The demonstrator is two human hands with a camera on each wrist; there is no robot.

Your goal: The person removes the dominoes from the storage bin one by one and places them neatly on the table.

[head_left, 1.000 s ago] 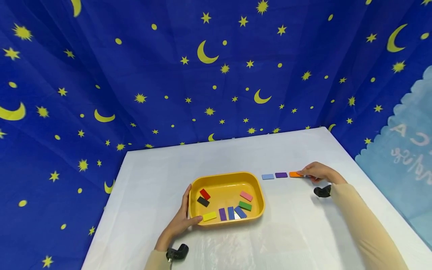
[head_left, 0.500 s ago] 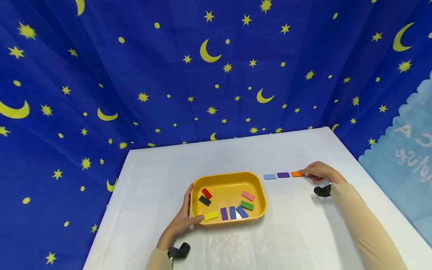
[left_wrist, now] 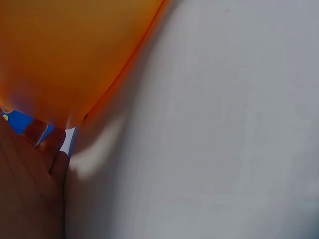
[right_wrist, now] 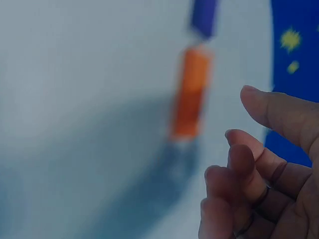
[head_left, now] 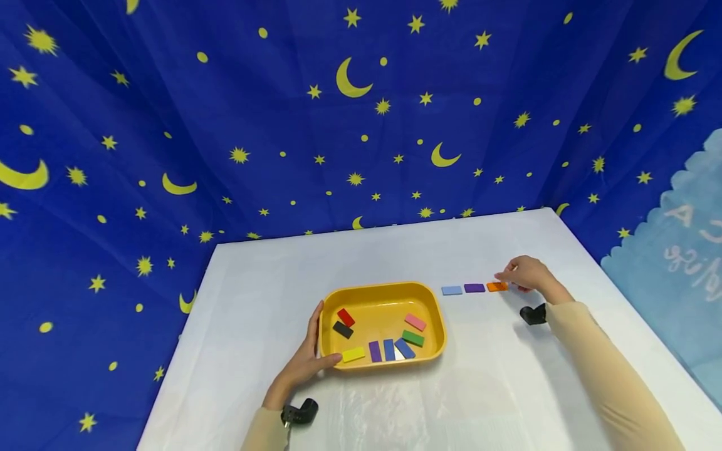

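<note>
Just above the orange block (head_left: 497, 287), the right hand (head_left: 524, 273) hangs with loosely bent fingers, holding nothing. The block lies flat on the white table (head_left: 507, 382), last in a row with a purple block (head_left: 474, 288) and a light blue block (head_left: 452, 290). The left hand (head_left: 307, 360) grips the side of the yellow tray (head_left: 338, 294), which has small colored blocks inside.

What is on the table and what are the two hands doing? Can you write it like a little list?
left hand: holds the rim of the yellow tray
right hand: lifted off the orange block, fingers loosely curled, holding nothing
row on table: light blue block, purple block, then the orange one
in tray: red, black, yellow, purple, blue, white, green and pink blocks
</note>
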